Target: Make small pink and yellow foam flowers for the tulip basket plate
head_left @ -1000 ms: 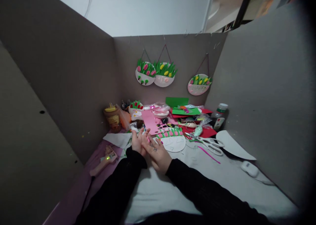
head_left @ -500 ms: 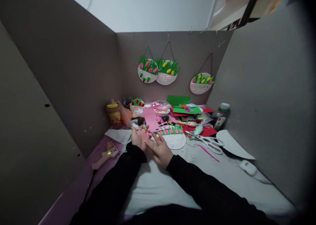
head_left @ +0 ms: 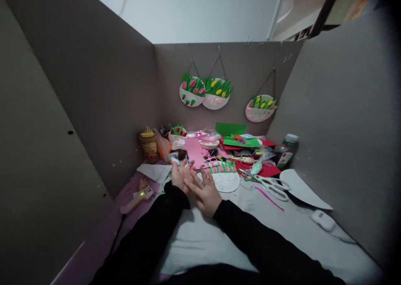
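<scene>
Left hand (head_left: 179, 177) up near the middle of the table (head_left: 282, 230), fingers spread and loose, nothing gripped that I can see. Right hand (head_left: 205, 191) is pressed against it, fingers stretched flat and laid across the left one's, a ring on one finger, and it holds nothing visible either. Both sleeves are black.

Just beyond the fingertips lies the pink foam sheet (head_left: 194, 151), and just beside the right hand sits the paper plate (head_left: 226, 180), with a row of pink tulips and green leaves along its top edge. Neither hand touches it.

To my eye this is a pause between placements: the hands are busy with each other, perhaps rubbing something off the fingers, and not with the plate. Any pick-up from here calls for the hands to part first, then a fine pinch, since the pieces around are small.

The scissors (head_left: 269, 185) lie to the right with a pink strip (head_left: 270, 194) beside them. The glue gun (head_left: 138, 196) rests to the left, its light glowing green. Three finished plates (head_left: 216, 95) hang on the back wall.
</scene>
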`<action>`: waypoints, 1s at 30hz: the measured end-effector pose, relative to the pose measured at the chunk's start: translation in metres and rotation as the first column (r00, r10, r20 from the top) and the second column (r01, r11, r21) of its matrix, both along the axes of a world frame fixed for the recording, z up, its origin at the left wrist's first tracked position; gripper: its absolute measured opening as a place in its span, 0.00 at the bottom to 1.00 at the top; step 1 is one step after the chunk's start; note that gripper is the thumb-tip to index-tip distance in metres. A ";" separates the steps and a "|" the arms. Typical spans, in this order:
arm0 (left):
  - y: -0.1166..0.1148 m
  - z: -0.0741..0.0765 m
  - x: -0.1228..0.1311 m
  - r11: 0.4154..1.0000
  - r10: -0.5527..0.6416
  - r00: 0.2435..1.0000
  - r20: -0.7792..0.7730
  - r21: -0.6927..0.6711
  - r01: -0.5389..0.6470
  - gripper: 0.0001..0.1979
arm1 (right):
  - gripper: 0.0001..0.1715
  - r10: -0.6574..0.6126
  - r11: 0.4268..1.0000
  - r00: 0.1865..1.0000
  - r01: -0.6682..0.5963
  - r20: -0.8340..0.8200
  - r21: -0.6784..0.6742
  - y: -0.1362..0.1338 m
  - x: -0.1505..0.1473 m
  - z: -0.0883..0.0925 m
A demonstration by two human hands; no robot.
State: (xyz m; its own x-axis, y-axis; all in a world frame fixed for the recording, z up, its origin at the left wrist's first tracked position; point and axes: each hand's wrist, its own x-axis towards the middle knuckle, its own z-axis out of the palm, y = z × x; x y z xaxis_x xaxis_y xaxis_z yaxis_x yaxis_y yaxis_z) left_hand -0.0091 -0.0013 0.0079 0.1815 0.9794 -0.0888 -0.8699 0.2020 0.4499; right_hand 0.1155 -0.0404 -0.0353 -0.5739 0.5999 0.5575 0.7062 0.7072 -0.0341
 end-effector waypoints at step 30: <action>0.003 -0.005 0.000 1.000 -0.025 0.999 -0.044 -0.008 0.025 0.28 | 0.43 0.068 0.995 0.997 -0.065 -0.031 0.078 0.006 0.001 -0.005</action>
State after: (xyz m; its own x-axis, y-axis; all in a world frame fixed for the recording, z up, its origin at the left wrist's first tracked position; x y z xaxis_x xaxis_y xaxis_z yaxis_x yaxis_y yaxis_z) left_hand -0.0090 0.0013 0.0031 0.2015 0.9739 -0.1046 -0.8438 0.2268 0.4864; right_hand 0.1166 -0.0345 -0.0407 -0.5910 0.5157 0.6203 0.6570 0.7539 -0.0008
